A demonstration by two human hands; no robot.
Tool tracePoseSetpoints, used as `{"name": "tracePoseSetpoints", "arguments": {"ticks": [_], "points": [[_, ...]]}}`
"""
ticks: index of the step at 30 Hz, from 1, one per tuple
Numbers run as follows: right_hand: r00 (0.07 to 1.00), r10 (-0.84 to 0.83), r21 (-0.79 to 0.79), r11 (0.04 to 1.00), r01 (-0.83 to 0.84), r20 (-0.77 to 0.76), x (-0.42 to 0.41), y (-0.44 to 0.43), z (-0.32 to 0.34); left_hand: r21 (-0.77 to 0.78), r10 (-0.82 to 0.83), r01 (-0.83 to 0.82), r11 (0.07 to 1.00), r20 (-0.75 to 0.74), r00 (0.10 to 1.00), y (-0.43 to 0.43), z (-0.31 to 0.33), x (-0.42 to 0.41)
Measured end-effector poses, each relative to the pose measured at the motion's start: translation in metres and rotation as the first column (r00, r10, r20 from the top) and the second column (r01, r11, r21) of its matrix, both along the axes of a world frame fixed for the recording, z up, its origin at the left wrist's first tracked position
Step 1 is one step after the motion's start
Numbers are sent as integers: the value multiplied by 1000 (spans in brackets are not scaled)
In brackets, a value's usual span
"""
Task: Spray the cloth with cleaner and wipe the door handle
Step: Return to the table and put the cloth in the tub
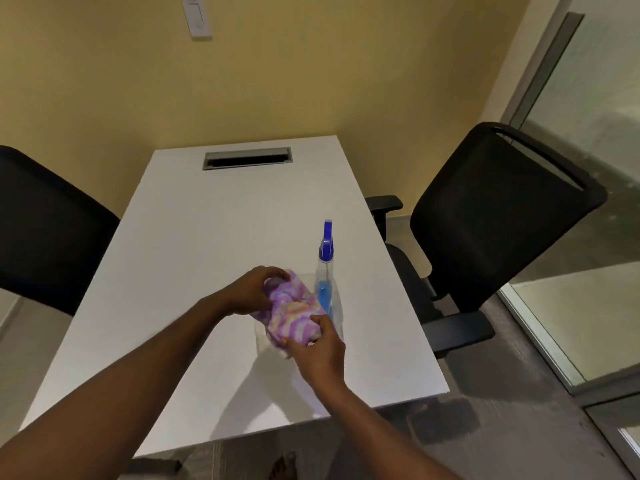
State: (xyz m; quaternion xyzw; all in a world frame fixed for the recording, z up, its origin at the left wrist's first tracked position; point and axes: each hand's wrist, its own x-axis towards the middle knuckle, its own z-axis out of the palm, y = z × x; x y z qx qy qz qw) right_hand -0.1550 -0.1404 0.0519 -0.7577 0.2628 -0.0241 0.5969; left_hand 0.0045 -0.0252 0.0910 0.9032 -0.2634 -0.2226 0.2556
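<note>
Gathered striped cloth (294,315) over white table (194,271), left hand (254,289) and right hand (317,348) fingers curled, pinching opposite ends. Spray bottle (325,271) just beside, untouched. Next, probably: free one hand for trigger.

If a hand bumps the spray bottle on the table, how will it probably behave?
The spray bottle stands tall and narrow, so it may tip easily. Blue liquid fills only its lower part, so it is probably light. Its clear plastic looks smooth, perhaps slippery.
</note>
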Motion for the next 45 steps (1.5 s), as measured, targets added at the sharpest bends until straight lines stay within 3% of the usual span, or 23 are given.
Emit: {"name": "tracePoseSetpoints", "arguments": {"ticks": [4,7,13,25,27,28,30,33,35,38,45], "points": [[989,-119,82,989,127,-93,43,27,-11,145,-145,141,979,21,989,3,-21,53],[973,-147,11,988,151,-177,68,33,-17,209,-267,254,944,34,963,-1,-37,79],[920,-176,31,979,199,-351,105,39,-33,308,-446,423,852,4,895,-9,-73,113],[797,-43,-118,992,-36,-603,150,41,-58,458,-695,603,653,47,717,-19,-110,127],[765,19,-136,981,-139,-643,154,38,-58,519,-794,658,545,67,605,-24,-112,123],[749,31,-153,972,-176,-661,157,35,-59,532,-802,655,536,78,592,-24,-113,120],[732,27,-174,965,-197,-680,159,32,-63,459,-705,588,666,131,697,-19,-127,113],[700,37,-226,933,-280,-714,161,37,-65,428,-644,533,730,170,746,-14,-140,111],[657,64,-228,908,-350,-751,167,42,-77,453,-635,508,732,185,750,-16,-133,105],[602,102,-245,851,-466,-792,170,40,-94,548,-718,515,659,255,647,-18,-125,101],[607,65,-385,718,-579,-792,152,36,-80,500,-664,478,722,306,682,-18,-117,92]]}}
